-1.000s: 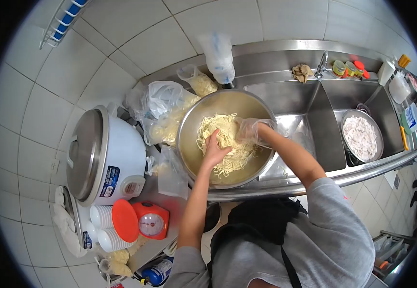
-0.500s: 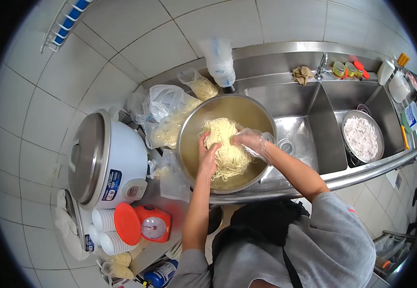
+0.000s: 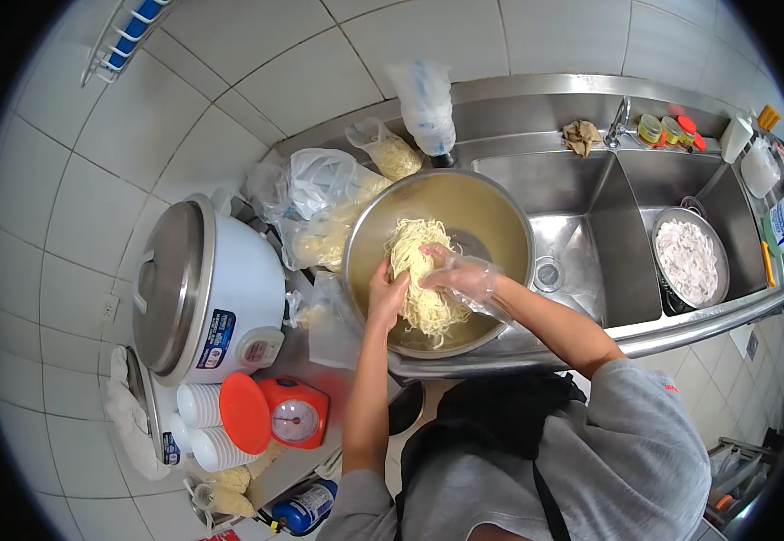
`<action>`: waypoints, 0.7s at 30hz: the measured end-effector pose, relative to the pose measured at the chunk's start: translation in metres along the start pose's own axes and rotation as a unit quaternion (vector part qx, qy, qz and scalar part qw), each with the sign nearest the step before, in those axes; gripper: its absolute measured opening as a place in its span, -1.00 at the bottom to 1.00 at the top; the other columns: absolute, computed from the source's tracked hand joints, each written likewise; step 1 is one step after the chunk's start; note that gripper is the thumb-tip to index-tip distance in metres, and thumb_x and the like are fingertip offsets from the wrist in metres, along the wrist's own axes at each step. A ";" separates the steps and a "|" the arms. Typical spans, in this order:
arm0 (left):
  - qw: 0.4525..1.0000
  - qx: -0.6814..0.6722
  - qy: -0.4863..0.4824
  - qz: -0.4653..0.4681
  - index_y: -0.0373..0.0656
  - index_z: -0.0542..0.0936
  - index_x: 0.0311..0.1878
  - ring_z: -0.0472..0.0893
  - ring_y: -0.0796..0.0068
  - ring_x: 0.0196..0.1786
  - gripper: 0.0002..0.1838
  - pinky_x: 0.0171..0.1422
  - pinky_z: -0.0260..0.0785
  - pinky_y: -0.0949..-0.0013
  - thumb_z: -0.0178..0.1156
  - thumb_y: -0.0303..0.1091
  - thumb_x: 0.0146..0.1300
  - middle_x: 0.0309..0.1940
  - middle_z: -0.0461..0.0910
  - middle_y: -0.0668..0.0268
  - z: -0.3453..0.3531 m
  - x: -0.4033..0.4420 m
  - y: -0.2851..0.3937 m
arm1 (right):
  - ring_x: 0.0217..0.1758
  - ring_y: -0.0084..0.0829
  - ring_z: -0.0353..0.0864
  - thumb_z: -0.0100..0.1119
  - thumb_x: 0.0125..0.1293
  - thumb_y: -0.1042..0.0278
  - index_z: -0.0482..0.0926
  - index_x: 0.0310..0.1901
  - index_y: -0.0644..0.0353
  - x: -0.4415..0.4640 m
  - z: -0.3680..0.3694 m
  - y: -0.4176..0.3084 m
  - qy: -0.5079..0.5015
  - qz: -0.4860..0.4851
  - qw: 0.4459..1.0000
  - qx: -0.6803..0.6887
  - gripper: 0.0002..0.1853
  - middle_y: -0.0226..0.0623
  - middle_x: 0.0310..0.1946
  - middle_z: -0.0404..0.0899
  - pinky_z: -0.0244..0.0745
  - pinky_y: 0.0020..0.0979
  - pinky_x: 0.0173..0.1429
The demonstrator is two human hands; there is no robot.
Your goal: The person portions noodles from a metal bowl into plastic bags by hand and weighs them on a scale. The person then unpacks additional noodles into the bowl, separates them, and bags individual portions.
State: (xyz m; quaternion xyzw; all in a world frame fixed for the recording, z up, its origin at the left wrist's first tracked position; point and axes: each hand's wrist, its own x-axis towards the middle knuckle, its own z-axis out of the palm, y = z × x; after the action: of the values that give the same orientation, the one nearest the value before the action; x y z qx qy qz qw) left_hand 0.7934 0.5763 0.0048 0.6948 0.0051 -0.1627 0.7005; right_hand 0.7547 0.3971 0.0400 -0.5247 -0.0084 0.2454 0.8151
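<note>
A clump of pale yellow noodles (image 3: 417,254) hangs over a large steel bowl (image 3: 511,203), with loose strands trailing down toward its near side. My left hand (image 3: 387,292) grips the clump from the left, fingers curled round its edge. On the right, my right hand (image 3: 464,274), in a clear plastic glove, has its fingers closed on the same noodles. Part of the bowl's metal bottom shows behind the clump.
Left of the bowl lie plastic bags of noodles (image 3: 320,243) and a big rice cooker (image 3: 240,288). An orange scale (image 3: 295,411) and white cups (image 3: 216,448) stand nearer. Right is a double sink (image 3: 604,243) holding a pan of whitish pieces (image 3: 686,261).
My right hand has shifted inward and slightly left on the noodles, its fingers now further over the clump. The view has turned a little, moving the surroundings slightly.
</note>
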 end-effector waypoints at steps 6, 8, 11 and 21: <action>0.981 0.167 0.100 0.024 -0.28 0.25 0.04 0.53 0.50 -0.24 -0.49 -0.19 0.39 0.49 0.20 -0.49 0.01 -0.22 0.52 0.15 0.006 0.001 0.000 | -0.26 -0.50 0.50 0.27 -0.10 0.36 0.28 0.13 0.27 0.033 -0.024 0.004 0.126 -0.018 0.957 -0.260 -0.33 -0.24 -0.25 0.53 0.40 -0.50 -0.19; 0.975 0.182 0.122 0.027 -0.27 0.25 0.04 0.52 0.50 -0.23 -0.48 -0.18 0.38 0.49 0.21 -0.49 0.00 -0.22 0.51 0.16 0.009 0.007 -0.003 | -0.21 -0.49 0.49 0.25 -0.03 0.36 0.32 0.09 0.30 0.038 -0.023 0.012 0.127 -0.034 0.967 -0.217 -0.41 -0.20 -0.19 0.51 0.41 -0.49 -0.17; 0.972 0.187 0.124 0.064 -0.26 0.23 0.08 0.50 0.50 -0.19 -0.46 -0.17 0.36 0.50 0.20 -0.50 0.02 -0.22 0.50 0.16 0.013 0.011 -0.002 | -0.22 -0.49 0.48 0.21 0.03 0.38 0.29 0.11 0.29 0.038 -0.023 0.010 0.111 -0.010 0.981 -0.159 -0.43 -0.21 -0.18 0.50 0.42 -0.48 -0.22; 0.995 0.101 0.004 0.021 -0.37 0.37 0.01 0.49 0.58 -0.23 -0.56 -0.16 0.33 0.55 0.21 -0.47 0.04 -0.28 0.51 0.28 0.014 -0.007 0.020 | -0.30 -0.46 0.50 0.23 0.05 0.46 0.20 0.14 0.36 0.044 -0.027 0.027 0.127 -0.017 0.992 -0.003 -0.39 -0.23 -0.27 0.51 0.43 -0.50 -0.27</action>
State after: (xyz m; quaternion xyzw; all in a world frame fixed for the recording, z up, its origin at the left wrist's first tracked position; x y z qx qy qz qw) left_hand 0.7883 0.5634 0.0265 0.7626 -0.0234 -0.1453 0.6299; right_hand 0.7904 0.4005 -0.0060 -0.5543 0.0860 0.1628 0.8117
